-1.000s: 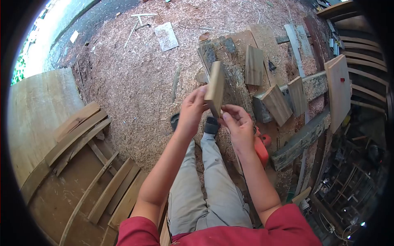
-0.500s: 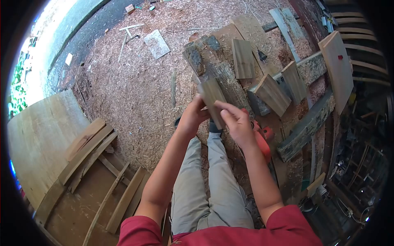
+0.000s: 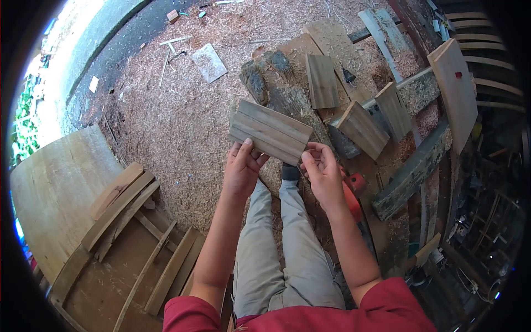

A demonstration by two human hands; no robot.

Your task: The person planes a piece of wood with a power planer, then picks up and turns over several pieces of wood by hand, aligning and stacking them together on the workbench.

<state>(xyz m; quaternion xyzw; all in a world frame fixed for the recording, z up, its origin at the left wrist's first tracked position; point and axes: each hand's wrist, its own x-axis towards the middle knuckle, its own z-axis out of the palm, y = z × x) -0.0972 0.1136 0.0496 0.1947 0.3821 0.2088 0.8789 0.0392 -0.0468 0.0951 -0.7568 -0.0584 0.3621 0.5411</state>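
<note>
A rectangular wooden board (image 3: 271, 131) with dark lengthwise grain lines is held up before me, its broad face toward the camera. My left hand (image 3: 242, 169) grips its lower left edge, thumb on the face. At the board's lower right corner, my right hand (image 3: 322, 169) pinches it between thumb and fingers. Behind the board lies a rough, weathered timber (image 3: 301, 105). Similar short boards rest to the right: one upright piece (image 3: 322, 81), one tilted piece (image 3: 363, 129) and another beside it (image 3: 394, 112).
A red power tool (image 3: 352, 193) sits by my right forearm. Curved wooden pieces (image 3: 113, 213) and a plywood sheet (image 3: 63, 188) are at the left. A pale panel (image 3: 454, 94) leans at the right. Wood shavings (image 3: 182, 127) cover the ground.
The board has turned from a narrow, steep view to show its broad face, lying more crosswise. My left hand has shifted left, and my right hand has moved to the corner.
</note>
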